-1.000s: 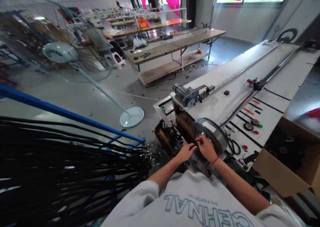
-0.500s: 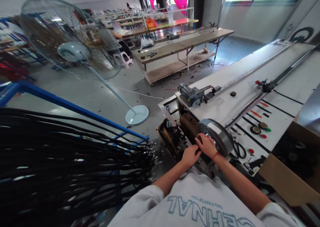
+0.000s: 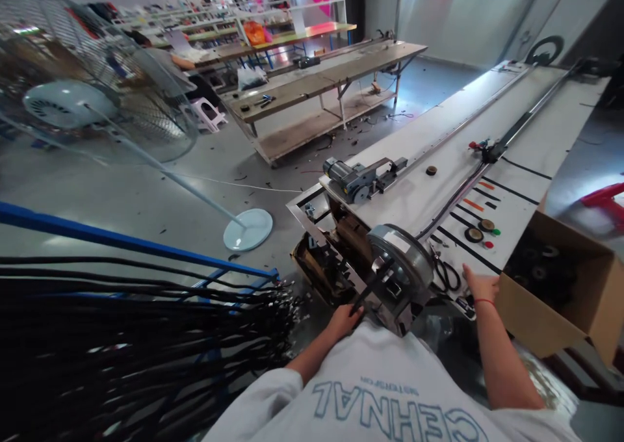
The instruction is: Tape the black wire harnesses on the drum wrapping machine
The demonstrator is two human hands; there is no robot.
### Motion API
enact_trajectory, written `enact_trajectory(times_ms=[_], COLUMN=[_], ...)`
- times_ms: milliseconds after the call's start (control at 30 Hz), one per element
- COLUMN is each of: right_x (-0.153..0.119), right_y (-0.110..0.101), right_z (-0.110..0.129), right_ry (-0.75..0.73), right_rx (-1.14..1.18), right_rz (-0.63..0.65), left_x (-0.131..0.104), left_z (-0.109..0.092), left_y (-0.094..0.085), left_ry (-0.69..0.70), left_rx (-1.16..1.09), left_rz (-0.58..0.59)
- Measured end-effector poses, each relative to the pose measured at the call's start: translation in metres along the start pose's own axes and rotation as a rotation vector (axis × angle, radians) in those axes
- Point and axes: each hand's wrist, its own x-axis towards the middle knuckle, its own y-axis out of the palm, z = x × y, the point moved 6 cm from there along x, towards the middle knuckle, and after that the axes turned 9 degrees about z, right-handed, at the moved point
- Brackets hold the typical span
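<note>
A black strip [image 3: 373,285] slants down from the grey drum wheel [image 3: 400,250] at the near end of the long white table. Its lower end is in my left hand [image 3: 345,320], whose fingers are closed round it. My right hand [image 3: 481,285] reaches to the table's near right edge, by the cardboard box. One finger or the thumb is stretched out over the spot where a red button showed earlier; the button is covered now. The other fingers are partly hidden, and nothing shows in that hand. Black-handled scissors [image 3: 446,274] lie between wheel and right hand.
Black strips and tape rolls [image 3: 474,234] lie on the white table [image 3: 458,123]. A cardboard box [image 3: 543,322] holds dark rolls. On my left, a blue rack [image 3: 146,250] carries many black cords. A standing fan [image 3: 248,229] and a motor unit [image 3: 347,177] are farther off.
My hands have parted: the right moved from the drum wheel to the table edge, the left down a little with the black strip. The view has turned right.
</note>
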Motion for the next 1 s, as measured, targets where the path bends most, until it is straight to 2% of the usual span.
enact_trajectory(times_ms=[67, 133, 233, 467, 600, 767, 900, 1000], right_x=[0.003, -0.003, -0.007, 0.0, -0.003, -0.005, -0.005, -0.003], right_y=[0.008, 0.011, 0.013, 0.015, 0.015, 0.014, 0.014, 0.015], right_z=[-0.016, -0.022, -0.029, -0.034, -0.031, -0.029, -0.03, -0.031], right_ry=[0.09, 0.062, 0.029, -0.029, -0.027, -0.038, -0.049, -0.049], right_rx=[0.001, 0.011, 0.06, 0.107, 0.09, 0.082, 0.094, 0.095], right_rz=[0.013, -0.022, -0.029, -0.044, -0.011, -0.012, -0.028, -0.045], left_x=[-0.004, -0.007, -0.009, -0.006, -0.01, -0.018, -0.019, -0.012], left_z=[0.002, 0.003, 0.006, 0.009, 0.003, -0.011, -0.019, -0.028], left_y=[0.002, 0.005, 0.006, 0.007, -0.006, -0.024, -0.024, -0.02], left_ry=[-0.02, -0.026, -0.031, -0.062, -0.096, -0.028, -0.005, -0.001], left_rx=[-0.029, -0.067, -0.086, -0.094, -0.165, -0.118, -0.106, -0.103], left_rz=[0.043, 0.074, 0.059, 0.051, 0.005, -0.019, -0.007, -0.03])
